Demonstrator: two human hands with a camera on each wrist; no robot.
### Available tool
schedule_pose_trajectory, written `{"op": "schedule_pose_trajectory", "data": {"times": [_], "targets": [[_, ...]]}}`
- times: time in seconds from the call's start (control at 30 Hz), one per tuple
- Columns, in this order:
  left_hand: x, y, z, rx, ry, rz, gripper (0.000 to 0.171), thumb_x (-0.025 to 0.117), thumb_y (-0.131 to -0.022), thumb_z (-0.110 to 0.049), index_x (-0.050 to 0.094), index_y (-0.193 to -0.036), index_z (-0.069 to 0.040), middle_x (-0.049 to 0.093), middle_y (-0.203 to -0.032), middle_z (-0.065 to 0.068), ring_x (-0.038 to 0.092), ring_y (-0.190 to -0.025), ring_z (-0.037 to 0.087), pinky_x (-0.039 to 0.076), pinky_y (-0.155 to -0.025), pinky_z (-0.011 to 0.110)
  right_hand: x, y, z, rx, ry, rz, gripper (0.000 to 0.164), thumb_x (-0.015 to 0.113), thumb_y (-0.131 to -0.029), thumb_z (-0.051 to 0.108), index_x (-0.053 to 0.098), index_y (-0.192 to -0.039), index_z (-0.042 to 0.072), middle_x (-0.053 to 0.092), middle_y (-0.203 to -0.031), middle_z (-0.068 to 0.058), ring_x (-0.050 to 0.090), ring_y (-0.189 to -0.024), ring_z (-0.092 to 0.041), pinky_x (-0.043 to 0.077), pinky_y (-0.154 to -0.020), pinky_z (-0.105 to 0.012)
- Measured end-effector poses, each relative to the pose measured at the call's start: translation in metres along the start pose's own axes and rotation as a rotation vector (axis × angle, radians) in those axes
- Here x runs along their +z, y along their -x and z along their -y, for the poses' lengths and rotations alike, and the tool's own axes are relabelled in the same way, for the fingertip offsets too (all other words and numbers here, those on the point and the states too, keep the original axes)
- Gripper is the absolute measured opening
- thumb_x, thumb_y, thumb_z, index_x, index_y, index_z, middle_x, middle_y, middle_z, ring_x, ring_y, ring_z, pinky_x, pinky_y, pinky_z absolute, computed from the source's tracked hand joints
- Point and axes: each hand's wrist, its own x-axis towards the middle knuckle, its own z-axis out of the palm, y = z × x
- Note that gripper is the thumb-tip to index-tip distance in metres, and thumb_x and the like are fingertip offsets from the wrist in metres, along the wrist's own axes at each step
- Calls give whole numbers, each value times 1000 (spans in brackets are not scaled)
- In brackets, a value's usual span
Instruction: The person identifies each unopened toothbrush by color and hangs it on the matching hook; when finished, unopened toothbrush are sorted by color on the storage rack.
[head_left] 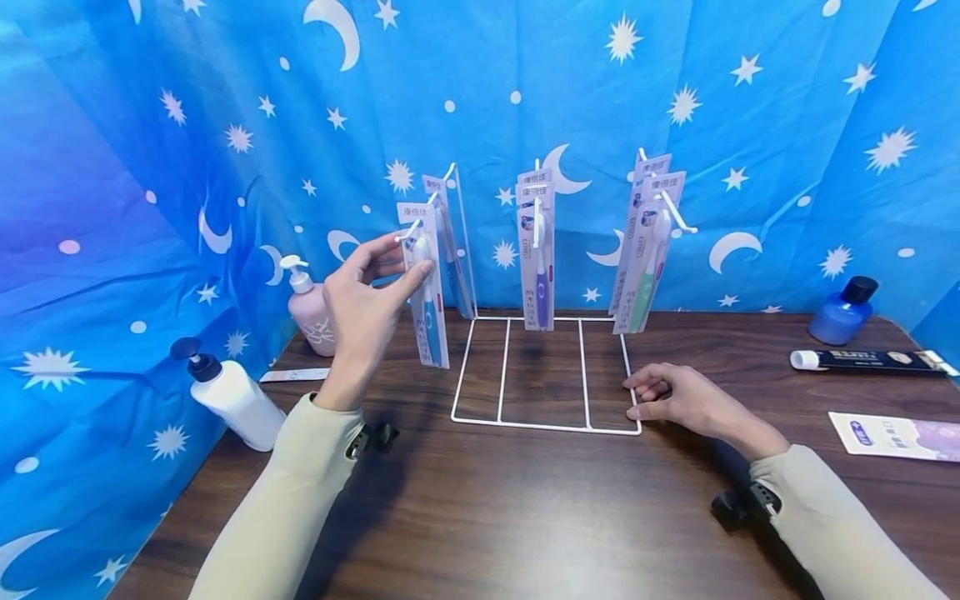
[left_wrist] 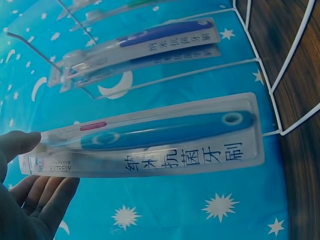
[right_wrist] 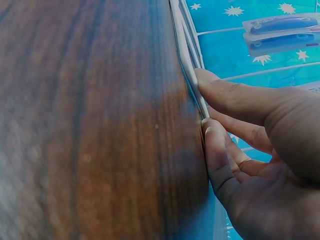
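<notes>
My left hand (head_left: 369, 292) pinches a packaged blue toothbrush (head_left: 429, 321) near its top, thumb on one side and fingers on the other. The pack's upper end overlaps the tip of the left hook (head_left: 408, 233); in the left wrist view the blue handle (left_wrist: 170, 131) lies plainly in its clear blister. At the front right corner of the white wire rack (head_left: 546, 427), my right hand (head_left: 686, 400) grips the base wire between thumb and fingers. Behind the held pack hangs another blue toothbrush pack (head_left: 452, 250).
Purple toothbrush packs (head_left: 542, 283) hang on the middle hook, green ones (head_left: 645, 287) on the right. Left stand a pink pump bottle (head_left: 311, 312) and a white pump bottle (head_left: 240, 404). Right lie a blue bottle (head_left: 842, 315), a black tube (head_left: 862, 360) and a flat box (head_left: 896, 436).
</notes>
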Motion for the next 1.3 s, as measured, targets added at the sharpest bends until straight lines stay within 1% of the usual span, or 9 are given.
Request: {"op": "schedule_pose_trajectory", "data": {"times": [0.13,0.3,0.53,0.7,0.83,0.93,1.07,1.13,1.3], "targets": [[3,-2,0,6,-19,-10,40,79,-79,-3,65,-115,7,66,-103,24,66,-90,36,54,-80,39,2,0,0,2,2,-1,41,80,-80,26,67,-111,3,62,-87,-2,54,-79,-18,45,-69,-28],[5,-6,5,14,-69,-16,40,80,-79,-6,66,-115,5,68,-101,22,67,-90,34,54,-77,33,4,0,0,4,1,3,42,81,-80,29,67,-111,4,62,-88,-2,55,-79,-18,45,-71,-29],[8,-10,11,3,-52,-6,40,79,-80,-6,65,-116,4,68,-103,20,68,-91,33,54,-76,27,5,1,0,-9,-1,0,42,81,-79,28,67,-110,4,63,-88,-2,56,-80,-17,46,-71,-28],[12,-13,17,-9,-53,-11,39,80,-79,-7,66,-115,1,68,-102,19,68,-91,31,54,-76,30,5,3,0,-9,-3,4,41,81,-79,27,67,-110,4,63,-87,-2,56,-79,-17,46,-71,-28],[15,-16,22,9,-52,-8,40,80,-78,-6,66,-115,2,68,-101,19,68,-90,32,54,-76,30,5,5,0,2,-17,7,40,81,-79,26,67,-109,3,63,-86,-2,56,-79,-18,46,-71,-28],[17,-20,36,36,-54,-2,42,82,-78,-10,66,-115,0,69,-100,17,68,-89,29,54,-74,28,6,6,0,5,-20,2,40,81,-79,25,67,-109,3,63,-86,-2,56,-79,-18,46,-71,-27],[13,-22,59,30,-81,-3,47,84,-77,-26,67,-118,-10,70,-101,6,68,-89,18,54,-75,29,6,3,1,-6,-14,1,41,80,-80,27,67,-110,3,63,-86,-1,57,-79,-18,46,-70,-27],[8,-21,64,16,-96,7,50,83,-77,-31,65,-121,-14,70,-102,3,68,-91,15,54,-78,33,4,1,3,5,-17,13,42,79,-82,30,67,-113,4,64,-88,-2,57,-80,-19,47,-70,-30],[-9,-12,76,-23,-163,66,54,80,-79,-35,61,-126,-15,68,-110,4,66,-99,19,52,-84,35,-15,4,10,119,-11,89,55,63,-90,51,62,-126,10,64,-114,-10,56,-102,-27,45,-87,-47]]}}
